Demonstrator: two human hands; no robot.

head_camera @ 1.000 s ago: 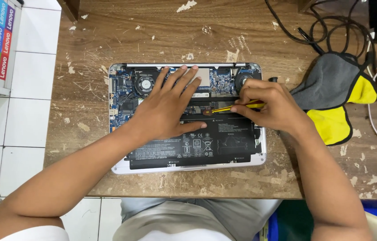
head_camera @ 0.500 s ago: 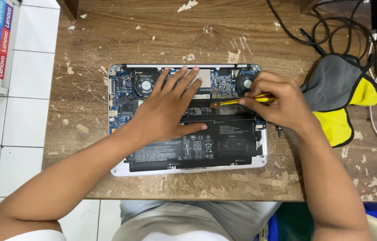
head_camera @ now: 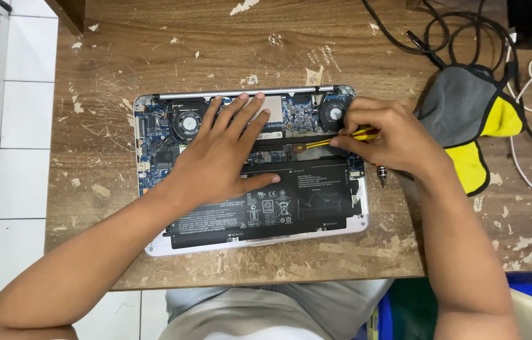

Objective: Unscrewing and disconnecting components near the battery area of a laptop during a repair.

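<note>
— Wood, scarred and flaking, under everything. What is the left hand [head_camera: 219,160] doing on it?

— Lying flat, fingers spread, palm pressing the opened laptop [head_camera: 250,170] down over the seam between circuit board and black battery [head_camera: 278,201]; it grips nothing, and the pressing looks meant to keep the shell from sliding.

— And right of that palm?

— The right hand [head_camera: 385,135] is closed around a yellow-handled screwdriver [head_camera: 335,141], its tip angled leftward toward the palm, meeting the board just above the battery's top edge, below the right fan [head_camera: 332,115].

— Room to work?

— Tight between the two hands. Right of the grip, a grey-and-yellow cloth [head_camera: 467,116] lies close, cables [head_camera: 467,38] beyond it. The laptop's near edge sits just inside the table edge [head_camera: 278,274].
</note>
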